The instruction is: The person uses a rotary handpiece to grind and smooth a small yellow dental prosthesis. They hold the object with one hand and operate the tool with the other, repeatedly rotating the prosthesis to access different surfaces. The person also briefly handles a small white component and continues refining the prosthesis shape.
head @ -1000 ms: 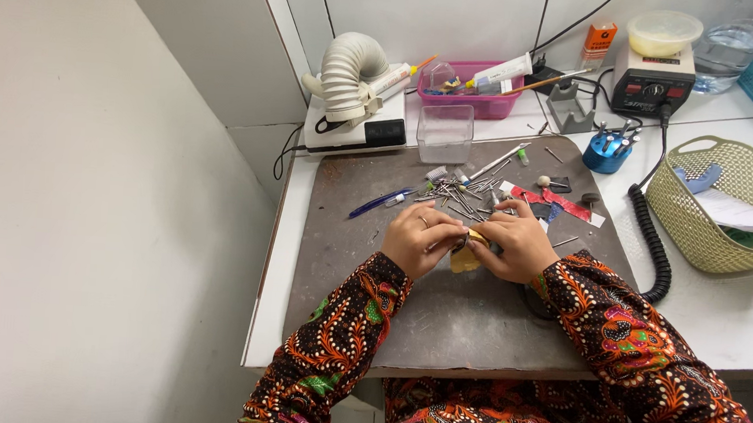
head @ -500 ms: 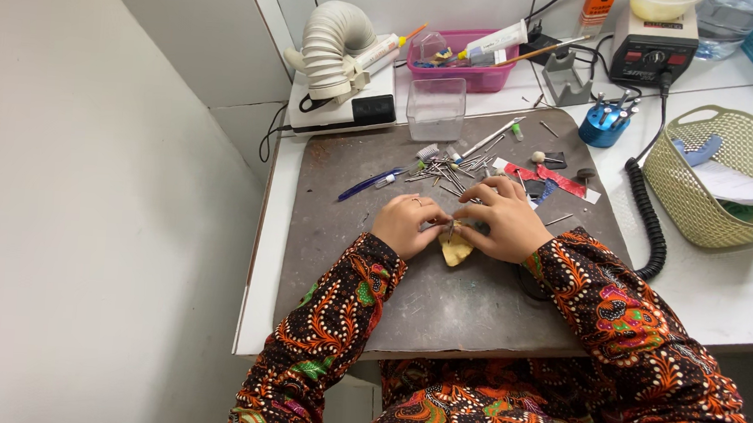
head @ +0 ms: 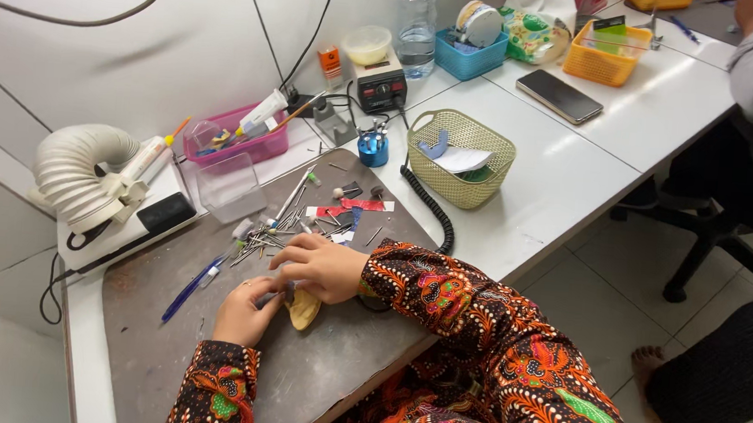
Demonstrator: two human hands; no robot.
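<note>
Tan and small, the piece (head: 303, 308) sits on the grey mat (head: 146, 354) between our two hands.

From the head camera, our left hand (head: 244, 313) curls around the piece's near side, gripping it, while our right hand (head: 324, 265) bends over its top, fingers pinched on a thin tool. Behind them, a pink tray (head: 262, 149) holds tubes, a green basket (head: 460, 155) holds paper and a blue piece, and the clear box (head: 228, 190) looks empty.

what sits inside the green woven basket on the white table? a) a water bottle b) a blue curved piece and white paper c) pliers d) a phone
b: the green woven basket holds a blue curved piece and white paper.
</note>
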